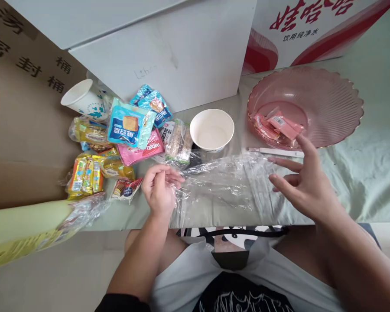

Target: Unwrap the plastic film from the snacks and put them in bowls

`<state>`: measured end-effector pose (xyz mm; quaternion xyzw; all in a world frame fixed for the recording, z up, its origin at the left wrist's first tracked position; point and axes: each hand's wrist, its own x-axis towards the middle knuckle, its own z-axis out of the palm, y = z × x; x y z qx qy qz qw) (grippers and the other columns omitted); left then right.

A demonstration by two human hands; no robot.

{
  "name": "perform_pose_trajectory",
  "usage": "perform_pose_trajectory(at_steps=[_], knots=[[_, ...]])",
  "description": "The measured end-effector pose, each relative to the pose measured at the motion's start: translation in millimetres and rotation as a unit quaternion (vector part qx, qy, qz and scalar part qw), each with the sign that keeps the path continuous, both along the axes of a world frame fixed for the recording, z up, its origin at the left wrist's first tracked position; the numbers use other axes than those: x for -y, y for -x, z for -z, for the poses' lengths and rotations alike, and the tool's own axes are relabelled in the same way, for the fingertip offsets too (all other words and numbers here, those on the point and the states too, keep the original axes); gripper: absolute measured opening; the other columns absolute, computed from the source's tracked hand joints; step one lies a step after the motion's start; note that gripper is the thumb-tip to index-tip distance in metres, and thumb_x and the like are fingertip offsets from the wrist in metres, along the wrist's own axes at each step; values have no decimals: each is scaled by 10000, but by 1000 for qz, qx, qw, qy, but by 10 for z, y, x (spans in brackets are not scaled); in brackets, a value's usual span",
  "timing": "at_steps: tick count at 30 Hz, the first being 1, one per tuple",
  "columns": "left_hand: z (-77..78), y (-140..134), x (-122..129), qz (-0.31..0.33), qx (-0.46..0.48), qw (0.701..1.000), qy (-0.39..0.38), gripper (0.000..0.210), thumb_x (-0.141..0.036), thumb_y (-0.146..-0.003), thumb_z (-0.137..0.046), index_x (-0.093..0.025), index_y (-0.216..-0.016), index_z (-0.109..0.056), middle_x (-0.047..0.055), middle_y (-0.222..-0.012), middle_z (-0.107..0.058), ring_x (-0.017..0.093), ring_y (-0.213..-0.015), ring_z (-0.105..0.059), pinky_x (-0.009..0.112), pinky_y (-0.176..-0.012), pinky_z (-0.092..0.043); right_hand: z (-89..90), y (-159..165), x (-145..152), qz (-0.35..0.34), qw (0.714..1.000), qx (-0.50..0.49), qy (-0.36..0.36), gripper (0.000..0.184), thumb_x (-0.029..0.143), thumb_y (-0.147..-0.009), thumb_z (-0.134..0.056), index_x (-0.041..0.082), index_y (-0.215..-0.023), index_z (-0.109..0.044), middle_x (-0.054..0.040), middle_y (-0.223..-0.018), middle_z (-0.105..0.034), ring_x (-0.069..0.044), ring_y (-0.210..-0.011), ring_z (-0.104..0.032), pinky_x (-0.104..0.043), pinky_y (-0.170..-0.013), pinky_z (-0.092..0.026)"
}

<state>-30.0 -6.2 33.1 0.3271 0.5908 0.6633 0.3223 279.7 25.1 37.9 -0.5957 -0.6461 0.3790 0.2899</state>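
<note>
My left hand (160, 188) is closed on the left end of a clear plastic bag (221, 182), which lies stretched across the cloth. My right hand (300, 184) is open, fingers spread, just past the bag's right end. Its raised index finger is by the rim of a pink scalloped bowl (331, 104), with pink wrapped snacks (281, 123) inside. A thin white strip (277, 152) lies below the bowl. Behind the bag stands a white paper bowl (212, 130). Left of it lie wrapped snack sticks (178, 141) and a pink snack packet (142, 147).
At the left are blue snack packets (128, 123), a tipped paper cup (84, 99), yellow packets (86, 173) and a small red-and-white packet (126, 190). A white box (188, 56), a printed carton (299, 39) and a brown carton (22, 130) border the table.
</note>
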Motion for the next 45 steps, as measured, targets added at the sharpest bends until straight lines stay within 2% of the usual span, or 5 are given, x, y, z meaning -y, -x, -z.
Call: perform_pose_trajectory(at_steps=[12, 21, 29, 38, 45], knots=[[125, 73, 4, 96, -109, 989, 1, 324, -238, -742, -787, -222, -1046, -677, 33, -942, -751, 135, -608, -714, 257, -589, -587, -6, -15, -48, -41, 999, -7, -32, 338, 389, -934, -628, 255, -1239, -687, -63, -942, -773, -191, -703, -708, -352, -680, -590], [119, 58, 1, 149, -83, 985, 5, 240, -195, -737, -756, -201, -968, -689, 29, -904, -742, 105, -536, -670, 237, -541, -577, 69, 122, -167, -36, 975, -193, 101, 432, 399, -896, -673, 200, -1279, -654, -70, -932, -779, -80, -441, -523, -246, -409, -485], [156, 79, 2, 63, -151, 986, 5, 407, -317, -762, -821, -205, -1127, -680, 52, -992, -744, 131, -703, -706, 267, -695, -609, 107, 162, -76, 128, 963, -170, -165, 188, 236, -895, -622, 262, -1054, -720, -34, -878, -753, -183, -673, -693, -382, -691, -594], [94, 156, -17, 47, -332, 941, -32, 137, -281, -835, -766, -211, -951, -780, 9, -773, -630, 150, -705, -596, 283, -704, -500, 97, 127, -155, 53, 967, 58, -243, 48, 271, -866, -671, 274, -856, -717, -29, -743, -615, -212, -716, -634, -388, -709, -541], [138, 194, -27, 50, -366, 922, -117, 111, -287, -846, -721, -225, -766, -766, 49, -898, -549, 184, -816, -585, 336, -753, -532, -16, 109, -92, -57, 969, -119, -208, 285, 454, -870, -653, 257, -715, -517, -66, -822, -711, -294, -903, -721, -517, -900, -552]])
